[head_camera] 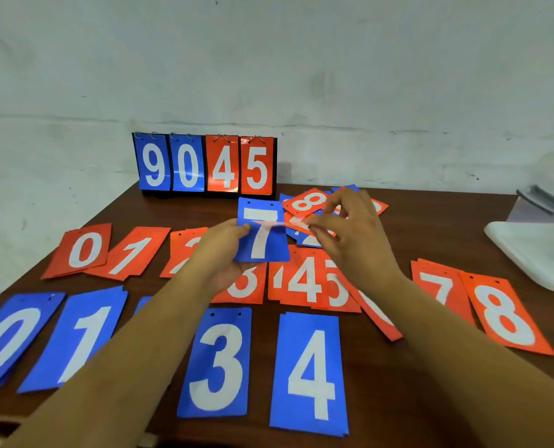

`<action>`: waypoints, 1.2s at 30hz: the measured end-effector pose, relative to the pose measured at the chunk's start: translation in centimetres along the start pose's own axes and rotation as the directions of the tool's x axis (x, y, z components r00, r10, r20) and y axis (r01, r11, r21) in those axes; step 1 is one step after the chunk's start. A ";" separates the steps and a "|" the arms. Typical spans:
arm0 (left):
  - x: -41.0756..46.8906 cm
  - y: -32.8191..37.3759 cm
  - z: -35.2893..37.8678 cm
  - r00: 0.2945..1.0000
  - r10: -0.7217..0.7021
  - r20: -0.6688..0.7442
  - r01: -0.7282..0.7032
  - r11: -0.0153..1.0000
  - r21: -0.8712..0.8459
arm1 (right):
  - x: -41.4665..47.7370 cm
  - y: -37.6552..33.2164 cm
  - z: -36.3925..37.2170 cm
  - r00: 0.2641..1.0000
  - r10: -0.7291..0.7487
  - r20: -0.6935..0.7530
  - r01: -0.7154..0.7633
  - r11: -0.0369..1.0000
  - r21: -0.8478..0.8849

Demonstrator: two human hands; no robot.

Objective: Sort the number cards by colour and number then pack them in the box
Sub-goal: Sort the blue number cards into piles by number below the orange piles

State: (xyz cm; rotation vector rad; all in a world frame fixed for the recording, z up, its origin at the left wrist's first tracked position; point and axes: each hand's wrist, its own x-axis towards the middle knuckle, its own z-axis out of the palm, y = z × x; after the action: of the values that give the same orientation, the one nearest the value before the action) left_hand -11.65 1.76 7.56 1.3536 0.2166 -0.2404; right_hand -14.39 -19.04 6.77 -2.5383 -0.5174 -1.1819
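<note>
My left hand (219,250) holds a blue 7 card (264,232) upright above the table, thumb on its left edge. My right hand (350,234) pinches a thin, blurred card (288,224) edge-on in front of the 7. Behind them lies a loose heap of unsorted red and blue cards (311,202) with a red 8 on top. Red cards 0 (83,250), 1 (133,253), 3, 4 (304,279), 5, 7 (440,289) and 8 (505,315) lie in a row. Blue cards 0 (7,337), 1 (78,337), 3 (219,363) and 4 (311,373) form the near row.
A flip scoreboard (204,164) showing 9 0 4 5 stands at the table's back edge against the wall. A white plastic box lid (534,253) and a clear box (543,205) sit at the far right. The brown table's (430,218) left edge runs diagonally.
</note>
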 end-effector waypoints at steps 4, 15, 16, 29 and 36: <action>-4.2 -0.5 -0.7 0.982 -0.069 0.173 0.101 0.978 -0.184 | -4.0 -2.2 -2.1 0.994 0.033 0.103 -0.039 0.998 0.053; -11.6 -4.6 -0.9 0.983 0.136 0.125 -0.145 0.987 0.068 | -9.5 -9.5 -6.0 0.546 0.726 0.418 -0.777 0.253 0.576; -12.0 -5.0 -0.9 0.981 0.141 0.134 -0.154 0.984 0.091 | -9.6 -9.9 -6.1 0.498 0.728 0.470 -0.782 0.143 0.607; -15.2 -6.0 -0.7 0.995 0.041 0.086 -0.050 0.993 0.103 | -11.5 -8.0 -8.6 0.285 0.728 0.623 -0.838 -0.127 0.531; -15.3 -8.5 2.1 0.985 0.119 0.126 -0.136 0.980 0.143 | -13.0 -9.8 -9.1 0.215 0.576 0.789 -0.793 -0.369 0.485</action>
State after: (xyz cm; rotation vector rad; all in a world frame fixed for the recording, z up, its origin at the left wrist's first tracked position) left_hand -28.73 -1.29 4.53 1.4928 0.0129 -0.2309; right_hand -32.62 -16.53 3.39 -1.1977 0.4422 0.1061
